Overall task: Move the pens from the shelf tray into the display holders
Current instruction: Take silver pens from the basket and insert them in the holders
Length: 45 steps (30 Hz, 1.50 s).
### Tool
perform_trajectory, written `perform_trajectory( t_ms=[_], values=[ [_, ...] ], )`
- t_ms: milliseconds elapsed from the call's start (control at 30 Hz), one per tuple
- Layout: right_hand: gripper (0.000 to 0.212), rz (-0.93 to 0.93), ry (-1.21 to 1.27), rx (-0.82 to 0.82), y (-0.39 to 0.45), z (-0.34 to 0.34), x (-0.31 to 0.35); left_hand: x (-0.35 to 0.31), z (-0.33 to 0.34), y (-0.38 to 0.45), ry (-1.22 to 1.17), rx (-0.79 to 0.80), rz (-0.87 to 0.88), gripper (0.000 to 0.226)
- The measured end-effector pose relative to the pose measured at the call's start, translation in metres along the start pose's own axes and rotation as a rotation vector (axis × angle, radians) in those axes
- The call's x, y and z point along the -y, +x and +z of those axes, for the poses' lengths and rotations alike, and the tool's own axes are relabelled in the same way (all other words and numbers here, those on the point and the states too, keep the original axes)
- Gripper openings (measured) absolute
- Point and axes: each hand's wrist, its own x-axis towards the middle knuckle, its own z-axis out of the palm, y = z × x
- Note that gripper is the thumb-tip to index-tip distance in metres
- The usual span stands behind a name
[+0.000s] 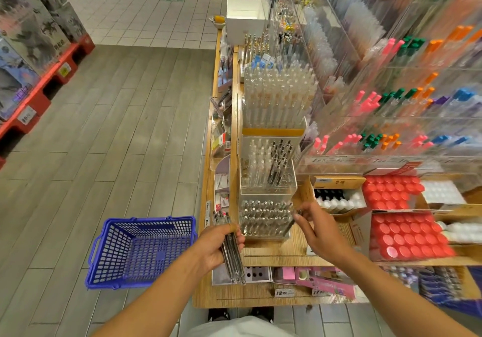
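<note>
My left hand (217, 245) grips a bundle of several clear-barrelled pens (230, 254) at the left edge of the wooden shelf (276, 254). My right hand (317, 228) pinches a single dark pen (291, 223), its tip down at the right side of the nearest clear display holder (263, 219), which is packed with pens. Behind it stands a second tier holder (267, 169), partly filled with clear and black pens. A third, taller holder (276, 99) is full of clear pens.
A blue shopping basket (142, 249) sits on the floor to the left of the shelf. Boxes of red-capped items (407, 235) and white bottles (339, 201) lie to the right. Acrylic racks of coloured pens (391, 117) rise at the back right. A red pallet display (39, 81) stands far left.
</note>
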Motion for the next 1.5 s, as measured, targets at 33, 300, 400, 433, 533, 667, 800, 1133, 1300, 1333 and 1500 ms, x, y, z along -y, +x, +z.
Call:
perform_trajectory(
  t_ms=[33, 300, 400, 433, 533, 667, 800, 1133, 1300, 1333, 1500],
  values=[
    [0.019, 0.007, -0.036, 0.003, -0.006, 0.002, -0.005, 0.001, 0.000, 0.001, -0.008, -0.009, -0.006, 0.018],
    [0.011, 0.019, -0.141, -0.046, -0.013, 0.025, -0.027, 0.004, 0.000, 0.001, -0.022, -0.015, -0.032, 0.017],
    [0.007, -0.012, -0.212, -0.065, -0.012, 0.030, -0.028, 0.004, 0.000, -0.001, -0.015, 0.003, -0.026, 0.017],
    [0.007, -0.016, -0.225, -0.068, -0.013, 0.032, -0.029, 0.004, 0.000, -0.002, -0.017, 0.010, -0.025, 0.017],
    [0.008, -0.009, -0.237, -0.082, -0.013, 0.035, -0.030, 0.005, 0.000, -0.005, -0.012, 0.040, -0.025, 0.014],
    [0.009, 0.086, -0.214, -0.040, -0.012, 0.039, -0.029, 0.007, 0.001, -0.009, 0.005, 0.051, -0.011, 0.010],
    [0.014, 0.129, -0.215, -0.023, -0.014, 0.041, -0.029, 0.009, 0.002, -0.009, 0.018, 0.056, 0.000, 0.013],
    [0.012, 0.177, 0.030, -0.056, -0.011, 0.037, 0.024, 0.010, 0.006, -0.016, 0.062, 0.159, 0.051, 0.042],
    [0.015, 0.357, 0.463, 0.221, 0.011, 0.045, 0.065, 0.011, 0.016, -0.021, 0.080, 0.191, 0.075, 0.070],
    [0.015, 0.402, 0.561, 0.241, 0.013, 0.046, 0.070, 0.011, 0.018, -0.022, 0.086, 0.197, 0.078, 0.074],
    [0.007, 0.490, 0.703, 0.232, 0.016, 0.045, 0.076, 0.013, 0.025, -0.022, 0.030, 0.177, 0.071, 0.101]
  ],
)
